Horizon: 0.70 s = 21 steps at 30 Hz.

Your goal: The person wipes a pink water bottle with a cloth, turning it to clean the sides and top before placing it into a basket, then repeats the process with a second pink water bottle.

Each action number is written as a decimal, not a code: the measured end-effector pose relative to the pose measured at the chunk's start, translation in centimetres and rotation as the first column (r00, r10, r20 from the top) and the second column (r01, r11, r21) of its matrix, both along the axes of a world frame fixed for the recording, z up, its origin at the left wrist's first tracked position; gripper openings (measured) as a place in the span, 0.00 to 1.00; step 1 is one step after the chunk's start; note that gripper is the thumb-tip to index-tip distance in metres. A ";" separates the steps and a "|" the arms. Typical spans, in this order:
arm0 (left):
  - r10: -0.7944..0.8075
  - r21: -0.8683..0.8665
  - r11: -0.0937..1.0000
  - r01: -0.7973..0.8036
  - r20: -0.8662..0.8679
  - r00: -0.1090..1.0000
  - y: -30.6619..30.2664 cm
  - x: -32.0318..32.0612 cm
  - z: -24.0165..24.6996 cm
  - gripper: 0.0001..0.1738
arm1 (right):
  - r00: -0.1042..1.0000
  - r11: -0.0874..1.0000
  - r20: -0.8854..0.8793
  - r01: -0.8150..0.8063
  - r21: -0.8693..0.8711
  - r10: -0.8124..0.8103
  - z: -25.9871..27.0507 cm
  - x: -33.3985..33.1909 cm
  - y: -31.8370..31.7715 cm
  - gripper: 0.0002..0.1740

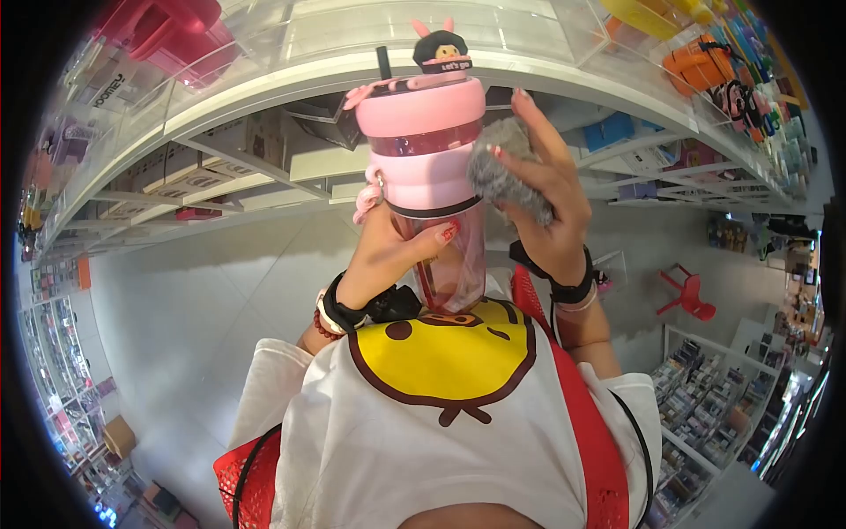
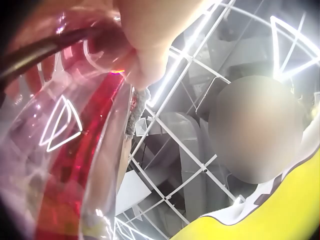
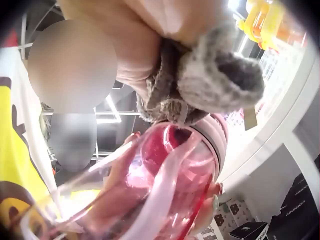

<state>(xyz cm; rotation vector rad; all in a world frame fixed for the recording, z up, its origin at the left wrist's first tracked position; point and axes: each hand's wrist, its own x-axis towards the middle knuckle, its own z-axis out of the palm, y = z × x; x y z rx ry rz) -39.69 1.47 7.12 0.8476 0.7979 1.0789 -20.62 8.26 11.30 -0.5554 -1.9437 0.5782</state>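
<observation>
My left hand [image 1: 381, 257] grips a pink tumbler [image 1: 423, 183] round its clear lower body, thumb across the front. The tumbler stands upright before my chest, with a dark straw [image 1: 383, 63] and a small black-haired figure [image 1: 442, 53] on its lid. A pink charm [image 1: 367, 203] dangles at its left side. In my right hand [image 1: 561, 198] is a crumpled, fuzzy grey cloth [image 1: 504, 169], held against the tumbler's right side near the pink band. Close up in the right wrist view, the cloth [image 3: 215, 75] bunches under the palm beside the see-through body.
A curved white shelf [image 1: 300, 75] runs ahead, with pink containers [image 1: 181, 40] at left and an orange case [image 1: 698, 66] at right. Boxes sit on the lower tier. A red stool [image 1: 689, 295] stands on the grey floor, near a rack of small goods [image 1: 705, 397].
</observation>
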 end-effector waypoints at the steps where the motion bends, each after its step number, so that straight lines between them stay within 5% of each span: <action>1: -0.010 -0.030 1.000 0.009 -0.012 1.000 0.0 -0.1 0.2 0.26 | 0.999 1.000 0.050 -0.009 0.018 0.008 0.3 0.3 -0.3 0.23; 5: 0.001 0.009 1.000 0.000 -0.062 0.998 0.7 0.0 0.9 0.30 | 0.990 0.999 0.143 0.009 -0.033 -0.004 1.4 1.0 -1.5 0.25; 7: 0.090 0.117 0.990 -0.085 -0.040 0.995 0.8 0.9 0.5 0.35 | 0.970 0.984 0.210 0.090 0.151 -0.121 2.9 0.4 -2.2 0.26; 11: 0.140 0.330 0.944 0.009 -0.425 0.894 0.9 0.5 -0.2 0.40 | 0.934 0.911 0.298 0.061 0.409 -0.196 2.7 -1.8 -2.5 0.27; 12: 0.127 0.242 0.968 -0.060 -0.271 0.954 0.8 0.6 0.2 0.40 | 0.936 0.908 0.283 0.080 0.412 -0.210 2.5 -2.3 -2.4 0.27; 15: 0.150 0.158 0.980 -0.121 -0.185 0.971 0.8 0.3 -0.8 0.40 | 0.932 0.968 0.304 0.135 0.212 -0.197 2.6 -1.9 -2.1 0.28; 16: 0.217 0.229 0.961 -0.154 -0.285 0.933 0.7 0.2 -0.2 0.39 | 0.938 0.966 0.278 0.153 0.206 -0.208 2.1 -1.7 -1.7 0.28; 21: 0.206 0.138 0.973 -0.185 -0.158 0.966 0.8 0.0 -1.6 0.40 | 0.895 0.904 0.211 0.333 0.269 -0.392 1.7 -1.3 -0.7 0.28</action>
